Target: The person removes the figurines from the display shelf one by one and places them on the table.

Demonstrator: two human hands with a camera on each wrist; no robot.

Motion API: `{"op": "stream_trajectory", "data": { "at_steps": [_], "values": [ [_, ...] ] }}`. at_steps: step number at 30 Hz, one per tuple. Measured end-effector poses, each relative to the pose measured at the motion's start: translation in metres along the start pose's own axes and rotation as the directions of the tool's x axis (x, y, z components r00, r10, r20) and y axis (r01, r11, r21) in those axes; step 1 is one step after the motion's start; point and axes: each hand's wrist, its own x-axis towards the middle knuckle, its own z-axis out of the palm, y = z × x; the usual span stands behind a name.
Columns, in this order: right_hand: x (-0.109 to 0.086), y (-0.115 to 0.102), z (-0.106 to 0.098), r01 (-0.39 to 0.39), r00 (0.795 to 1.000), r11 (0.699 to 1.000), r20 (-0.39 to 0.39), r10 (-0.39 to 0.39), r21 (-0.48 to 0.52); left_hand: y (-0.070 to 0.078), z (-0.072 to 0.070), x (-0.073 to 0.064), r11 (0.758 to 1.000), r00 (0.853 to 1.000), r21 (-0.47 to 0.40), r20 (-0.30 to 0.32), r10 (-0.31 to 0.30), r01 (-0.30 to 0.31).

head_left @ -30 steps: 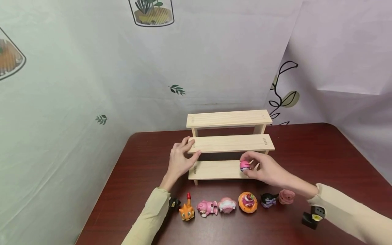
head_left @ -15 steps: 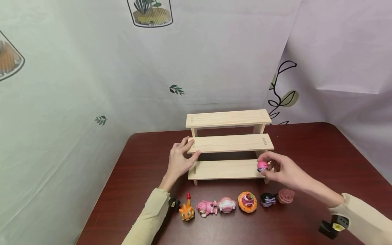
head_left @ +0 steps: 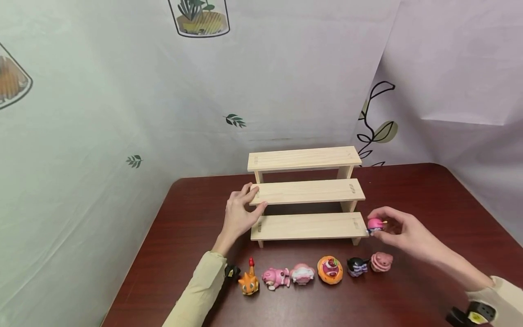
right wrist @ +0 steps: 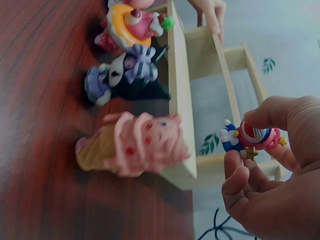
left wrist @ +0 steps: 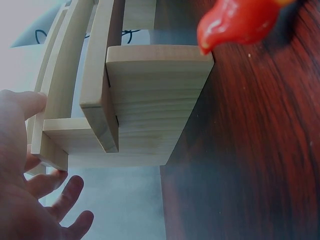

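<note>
My left hand (head_left: 241, 213) grips the left end of the middle board on a three-tier wooden display stand (head_left: 308, 193). In the left wrist view the thumb and fingers (left wrist: 42, 185) lie on opposite sides of that board's end. Beyond the stand's lower right end, my right hand (head_left: 402, 231) pinches a small figurine (head_left: 375, 225) with a pink top. The right wrist view shows this figurine's blue-and-white part and a gold star, held between thumb and fingertips. No figure stands on any of the three boards.
Along the front of the stand, a row of figures lines the dark red table (head_left: 347, 309): an orange one (head_left: 249, 284), a pink bear-like one (head_left: 276, 277), a pink-and-white one (head_left: 303, 274), an orange ring-shaped one (head_left: 330, 270), a black-and-purple one (head_left: 357, 267) and a pink ice-cream cone (right wrist: 137, 145).
My right hand has carried the pink-topped figurine rightward, from over the lowest board to past its right end. The left hand has kept its grip on the stand.
</note>
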Motion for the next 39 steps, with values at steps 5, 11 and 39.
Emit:
{"op": "stream_trajectory", "data": {
  "at_steps": [5, 11, 39],
  "values": [
    [-0.012, 0.007, -0.008, -0.028, 0.999, 1.0, -0.025, 0.028, -0.003, 0.0, 0.001, 0.0, 1.0, 1.0, 0.0, 0.006, 0.0, 0.0],
    [-0.021, 0.018, -0.011, -0.049, 0.998, 0.999, -0.037, 0.049, 0.014, -0.001, 0.0, -0.001, 1.0, 1.0, -0.003, 0.005, -0.011, 0.011],
    [-0.066, 0.048, -0.003, -0.203, 0.979, 0.979, 0.016, 0.202, 0.02, 0.001, 0.001, 0.0, 1.0, 1.0, 0.01, 0.013, -0.021, 0.021]
  ]
}}
